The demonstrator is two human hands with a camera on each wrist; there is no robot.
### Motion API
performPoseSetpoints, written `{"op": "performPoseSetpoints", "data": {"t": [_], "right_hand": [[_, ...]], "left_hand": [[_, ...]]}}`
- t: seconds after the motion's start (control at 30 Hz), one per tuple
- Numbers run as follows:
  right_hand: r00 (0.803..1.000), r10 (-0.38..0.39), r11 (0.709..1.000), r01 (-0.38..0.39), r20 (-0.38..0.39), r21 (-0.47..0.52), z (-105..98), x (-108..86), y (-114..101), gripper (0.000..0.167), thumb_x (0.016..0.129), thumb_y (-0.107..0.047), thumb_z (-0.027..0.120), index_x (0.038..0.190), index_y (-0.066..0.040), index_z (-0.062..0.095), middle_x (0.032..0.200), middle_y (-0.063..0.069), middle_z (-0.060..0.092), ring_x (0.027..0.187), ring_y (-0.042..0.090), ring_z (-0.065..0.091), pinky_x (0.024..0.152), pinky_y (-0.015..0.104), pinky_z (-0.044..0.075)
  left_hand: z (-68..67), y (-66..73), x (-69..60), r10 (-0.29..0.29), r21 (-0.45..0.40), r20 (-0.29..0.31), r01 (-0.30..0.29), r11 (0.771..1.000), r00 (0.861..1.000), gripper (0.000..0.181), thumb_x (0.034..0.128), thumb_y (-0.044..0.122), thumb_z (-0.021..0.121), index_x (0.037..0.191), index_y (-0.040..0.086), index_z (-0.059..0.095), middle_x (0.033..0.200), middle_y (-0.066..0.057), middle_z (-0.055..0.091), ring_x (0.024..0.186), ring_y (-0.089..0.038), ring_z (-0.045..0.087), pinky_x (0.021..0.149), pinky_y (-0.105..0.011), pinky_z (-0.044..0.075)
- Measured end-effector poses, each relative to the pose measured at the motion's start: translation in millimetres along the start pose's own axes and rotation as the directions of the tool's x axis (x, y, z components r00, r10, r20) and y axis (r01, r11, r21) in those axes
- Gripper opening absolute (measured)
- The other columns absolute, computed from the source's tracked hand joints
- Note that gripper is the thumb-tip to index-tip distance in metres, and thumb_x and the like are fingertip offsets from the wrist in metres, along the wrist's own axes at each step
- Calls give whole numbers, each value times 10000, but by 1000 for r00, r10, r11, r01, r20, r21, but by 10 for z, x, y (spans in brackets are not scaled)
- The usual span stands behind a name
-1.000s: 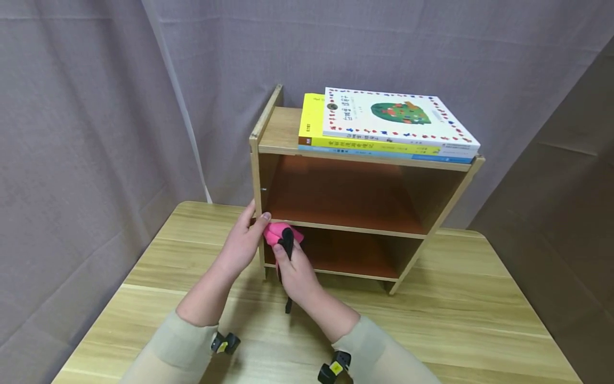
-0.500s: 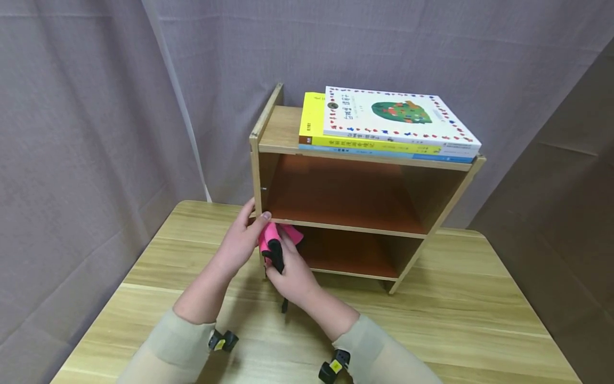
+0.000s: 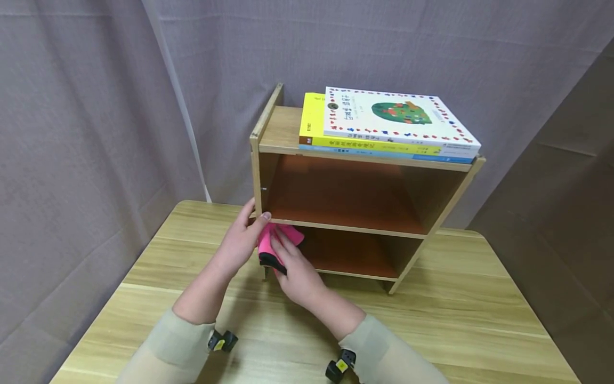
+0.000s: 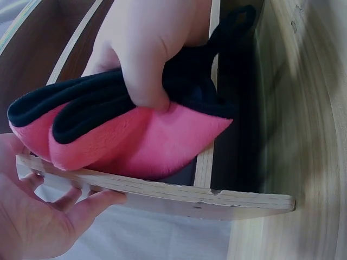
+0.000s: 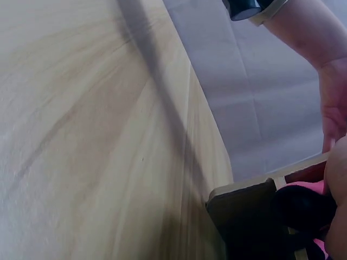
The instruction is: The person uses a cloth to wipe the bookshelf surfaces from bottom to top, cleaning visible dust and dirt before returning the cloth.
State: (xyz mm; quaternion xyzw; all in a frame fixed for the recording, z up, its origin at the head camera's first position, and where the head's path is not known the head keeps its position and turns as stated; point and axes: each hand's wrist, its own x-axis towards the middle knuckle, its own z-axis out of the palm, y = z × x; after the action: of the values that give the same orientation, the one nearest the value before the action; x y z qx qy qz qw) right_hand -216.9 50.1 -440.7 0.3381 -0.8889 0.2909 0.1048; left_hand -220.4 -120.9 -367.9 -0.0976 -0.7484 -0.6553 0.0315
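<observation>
A small wooden bookshelf (image 3: 336, 186) with two open compartments stands on the table. My left hand (image 3: 239, 242) grips its left side panel (image 3: 257, 170), thumb in front and the other fingers around the outer side. My right hand (image 3: 301, 277) holds a pink cloth (image 4: 162, 141) with black trim at the left end of the lower compartment. In the left wrist view the cloth is folded over, my right thumb lies on it, and a black loop (image 4: 238, 21) sticks out. The right fingertips are partly hidden behind the cloth there.
Several books (image 3: 384, 122) lie stacked on the bookshelf's top, a white one uppermost. Grey curtains (image 3: 120, 133) hang behind and to the left. The wooden table (image 3: 460, 298) extends in front and to the right.
My right hand has shifted its hold, its fingers now extending farther over the cloth. The cloth has spread down and its black edge has swung lower. My left hand stays on the panel.
</observation>
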Motion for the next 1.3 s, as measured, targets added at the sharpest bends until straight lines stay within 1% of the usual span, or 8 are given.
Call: {"op": "performPoseSetpoints", "data": {"t": [0.23,0.4,0.5,0.67,0.8,1.0,1.13,1.3], "right_hand": [[998,-64,988,63,1,-141,-74,-38,59,722,861,13,717,1501,-189,453,1584,33,335,1388,308,402,1018,413,471],[993,-108,963,117,51,-241,-133,-72,101,775,806,55,725,1485,-230,482,1562,51,367,1362,317,427,989,398,494],[986,-143,937,162,82,-311,-149,-82,133,775,782,50,726,1467,-237,507,1557,62,371,1368,315,416,1027,389,464],[973,-186,882,226,134,-414,-152,-78,170,671,780,-14,729,1399,-234,590,1555,70,381,1415,310,359,1073,391,421],[969,-185,860,240,163,-449,-152,-72,171,618,773,-63,714,1362,-229,627,1546,57,405,1439,307,323,1088,413,404],[966,-174,837,248,192,-487,-166,-63,153,574,791,-85,711,1339,-242,646,1527,42,434,1423,328,348,1073,445,417],[964,-151,832,242,217,-499,-178,-56,145,578,804,-39,722,1333,-259,650,1515,38,450,1410,338,365,1058,450,432],[961,-141,824,247,237,-510,-202,-57,148,582,808,-45,749,1332,-278,650,1503,33,467,1417,315,359,1048,440,442]], "left_hand": [[-7,5,-4,9,25,-3,-9,1000,1000,513,1028,356,527,1513,307,367,1423,-98,482,1267,-283,512,924,-442,515],[4,8,5,9,26,-18,-9,1000,1000,489,1034,327,521,1503,308,384,1336,-122,548,1120,-287,571,841,-388,526],[11,15,4,15,26,-26,-14,1000,1000,473,1035,307,521,1492,308,399,1305,-120,565,1068,-290,578,816,-387,509],[16,30,-8,12,15,-18,-12,1000,1000,485,1036,312,518,1502,312,384,1385,-90,513,1211,-278,546,895,-460,515],[13,28,-6,0,-7,-8,0,1000,1000,499,1035,331,517,1511,319,367,1406,-96,493,1248,-288,521,923,-507,512],[13,14,0,-2,-19,-7,2,1000,1000,497,1035,329,518,1509,321,368,1392,-109,501,1243,-290,521,922,-510,514],[16,5,7,0,-6,-14,0,1000,1000,495,1034,326,520,1507,322,374,1393,-104,501,1243,-289,518,916,-508,516],[19,-9,12,0,20,-18,0,1000,1000,497,1030,347,523,1505,332,375,1390,-90,509,1240,-276,527,906,-493,520]]}}
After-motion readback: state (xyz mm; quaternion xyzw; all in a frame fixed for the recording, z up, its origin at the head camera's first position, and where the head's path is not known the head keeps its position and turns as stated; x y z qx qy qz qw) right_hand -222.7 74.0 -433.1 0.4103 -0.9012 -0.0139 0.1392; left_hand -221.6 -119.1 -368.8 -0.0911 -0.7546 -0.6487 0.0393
